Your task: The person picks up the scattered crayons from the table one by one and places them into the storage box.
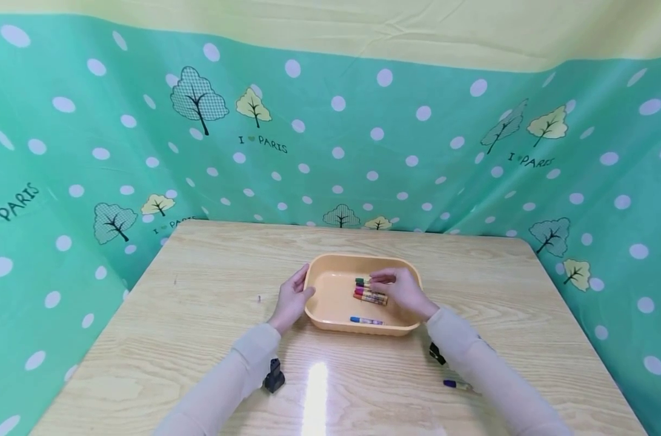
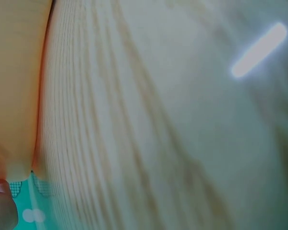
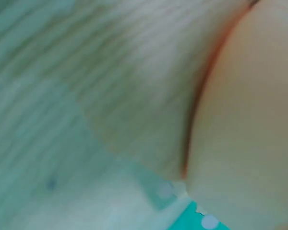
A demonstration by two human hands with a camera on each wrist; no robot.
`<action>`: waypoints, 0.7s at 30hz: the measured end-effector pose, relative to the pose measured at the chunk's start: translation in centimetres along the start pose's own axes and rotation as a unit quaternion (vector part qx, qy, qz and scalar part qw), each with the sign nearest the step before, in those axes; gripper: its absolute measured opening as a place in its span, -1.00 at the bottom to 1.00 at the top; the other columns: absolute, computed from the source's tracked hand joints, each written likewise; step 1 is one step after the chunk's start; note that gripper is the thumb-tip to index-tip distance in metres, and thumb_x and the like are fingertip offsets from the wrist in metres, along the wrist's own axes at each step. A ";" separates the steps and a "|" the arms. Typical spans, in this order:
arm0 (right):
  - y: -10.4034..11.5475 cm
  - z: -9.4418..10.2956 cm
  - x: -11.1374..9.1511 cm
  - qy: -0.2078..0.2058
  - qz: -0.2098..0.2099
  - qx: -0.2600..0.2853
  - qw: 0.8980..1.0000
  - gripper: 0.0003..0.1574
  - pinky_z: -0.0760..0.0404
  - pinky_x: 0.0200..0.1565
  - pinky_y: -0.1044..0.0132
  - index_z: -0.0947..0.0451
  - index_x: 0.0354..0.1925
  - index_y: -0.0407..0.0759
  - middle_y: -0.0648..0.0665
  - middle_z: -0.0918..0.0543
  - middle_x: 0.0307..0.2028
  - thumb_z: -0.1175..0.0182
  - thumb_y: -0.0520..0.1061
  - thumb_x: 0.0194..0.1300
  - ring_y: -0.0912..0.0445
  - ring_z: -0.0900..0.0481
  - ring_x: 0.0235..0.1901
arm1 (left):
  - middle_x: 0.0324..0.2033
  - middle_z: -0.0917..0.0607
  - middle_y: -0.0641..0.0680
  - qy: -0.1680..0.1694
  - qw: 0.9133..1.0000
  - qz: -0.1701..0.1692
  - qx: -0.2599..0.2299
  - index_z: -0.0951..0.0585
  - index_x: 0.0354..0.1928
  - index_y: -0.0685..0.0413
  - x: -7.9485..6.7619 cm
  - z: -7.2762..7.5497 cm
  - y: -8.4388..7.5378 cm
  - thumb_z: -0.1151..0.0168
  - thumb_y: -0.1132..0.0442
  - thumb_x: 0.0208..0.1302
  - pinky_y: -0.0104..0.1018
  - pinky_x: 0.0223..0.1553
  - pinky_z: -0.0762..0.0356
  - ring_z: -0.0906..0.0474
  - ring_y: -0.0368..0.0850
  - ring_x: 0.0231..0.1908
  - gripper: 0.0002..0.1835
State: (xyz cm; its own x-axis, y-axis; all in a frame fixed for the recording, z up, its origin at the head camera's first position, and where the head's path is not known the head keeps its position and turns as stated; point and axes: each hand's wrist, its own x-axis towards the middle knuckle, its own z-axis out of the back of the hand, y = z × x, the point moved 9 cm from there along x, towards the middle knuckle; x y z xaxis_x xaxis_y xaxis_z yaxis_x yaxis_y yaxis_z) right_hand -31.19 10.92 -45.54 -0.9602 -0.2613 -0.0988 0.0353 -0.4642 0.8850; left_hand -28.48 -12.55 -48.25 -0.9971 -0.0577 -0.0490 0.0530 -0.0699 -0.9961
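A shallow peach-coloured plastic tray (image 1: 327,306) sits on the table. My left hand (image 1: 291,300) holds its left rim, thumb at the edge and fingers along the outer side; a fingertip shows low in the left wrist view beside the tray wall (image 2: 14,96). Inside the tray, my right hand (image 1: 403,290) pinches a dark green crayon (image 1: 360,280) between thumb and fingers, which cover its right part. Just below lie a black crayon (image 1: 360,284), a pink crayon (image 1: 361,291) and an orange-red crayon (image 1: 371,298), side by side. A blue crayon (image 1: 367,321) lies apart near the front wall.
On the wooden table (image 1: 215,266), a purple crayon (image 1: 454,384) lies by the right sleeve. A black device (image 1: 274,376) is beside the left sleeve, another black piece (image 1: 437,353) under the right forearm. A green dotted curtain (image 1: 330,133) hangs behind and at both sides.
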 end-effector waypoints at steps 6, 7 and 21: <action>1.6 2.5 -2.5 -0.013 0.027 -0.017 0.999 -0.62 -0.68 -0.12 0.30 -0.57 -0.05 -0.29 -0.19 -0.67 -0.15 -0.25 -0.21 0.13 0.03 -0.63 -0.16 | 0.31 -0.25 0.25 0.002 1.000 -0.002 -0.005 -0.21 0.33 0.15 0.0 -0.2 -0.2 -0.03 0.55 0.15 -0.28 0.21 -0.37 -0.24 0.12 0.27 -0.34; 1.9 3.0 -3.0 -0.014 0.032 -0.020 0.999 -0.63 -0.69 -0.13 0.30 -0.57 -0.05 -0.29 -0.21 -0.67 -0.15 -0.25 -0.21 0.13 0.02 -0.63 -0.16 | 0.31 -0.25 0.23 0.001 1.000 -0.001 -0.005 -0.21 0.33 0.14 0.0 -0.2 -0.1 -0.04 0.54 0.15 -0.29 0.21 -0.37 -0.24 0.11 0.27 -0.34; -1.5 8.2 -12.9 0.026 0.026 -0.075 0.997 -0.52 -0.64 -0.13 0.47 -0.56 -0.02 -0.21 -0.15 -0.65 -0.07 -0.27 -0.02 0.11 0.21 -0.60 -0.12 | 0.31 -0.26 0.24 0.005 1.000 -0.006 -0.008 -0.21 0.33 0.15 0.1 -0.1 0.0 -0.04 0.55 0.15 -0.27 0.20 -0.39 -0.26 0.12 0.26 -0.34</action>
State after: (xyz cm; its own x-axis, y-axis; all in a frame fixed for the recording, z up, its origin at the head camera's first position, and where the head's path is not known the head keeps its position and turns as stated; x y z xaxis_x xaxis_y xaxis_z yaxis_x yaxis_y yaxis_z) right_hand -21.14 21.93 -41.85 -0.9405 -0.3300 -0.0810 0.1297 -0.5690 0.8120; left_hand -28.55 -12.44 -48.30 -0.9981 -0.0480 -0.0384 0.0411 -0.0547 -0.9977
